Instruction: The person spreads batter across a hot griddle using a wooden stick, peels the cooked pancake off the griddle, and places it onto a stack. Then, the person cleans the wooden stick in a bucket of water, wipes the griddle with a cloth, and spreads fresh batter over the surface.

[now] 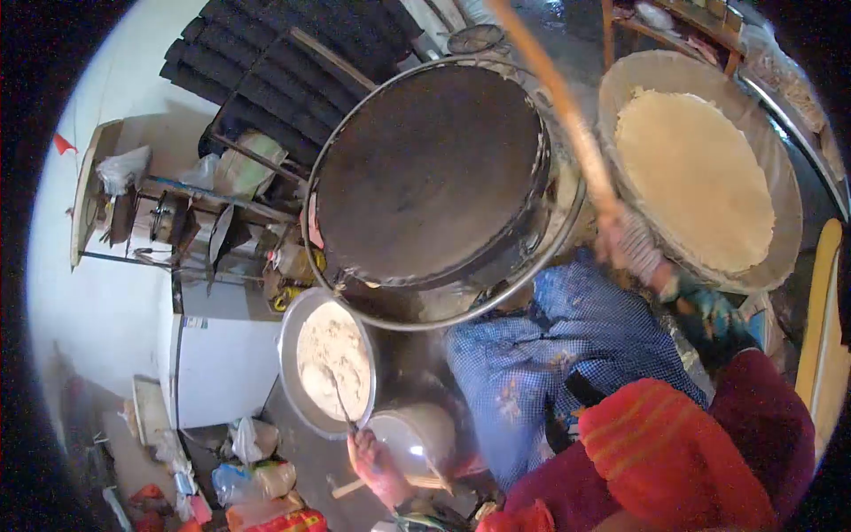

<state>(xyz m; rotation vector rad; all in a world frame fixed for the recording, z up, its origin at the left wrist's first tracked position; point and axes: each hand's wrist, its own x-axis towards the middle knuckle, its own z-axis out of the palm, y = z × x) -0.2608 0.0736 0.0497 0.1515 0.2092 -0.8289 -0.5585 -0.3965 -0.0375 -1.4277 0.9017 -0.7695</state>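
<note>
My left hand (pixel 377 463) is closed round the handle of a ladle (pixel 339 395), whose far end dips into pale, lumpy batter (pixel 330 355). A metal basin (pixel 289 341) holds the batter. My right hand (pixel 631 248), in a striped glove, grips a long wooden pole (pixel 567 111) that slants up past the griddle; the pole is somewhat blurred. Between the two hands lies a large, round, dark griddle (pixel 430 168), its surface bare apart from small crumbs near its near edge. To the right, a round lined basket (pixel 620 80) holds a pale, thin round flatbread (pixel 696 177), possibly a stack.
A whitish bucket (pixel 434 421) stands beside the basin with a stick across it. A metal ring (pixel 312 239) surrounds the griddle. My lap wears a blue checked apron (pixel 576 319). On the left are a cluttered shelf (pixel 235 199), a white cabinet (pixel 226 368) and bags (pixel 257 483).
</note>
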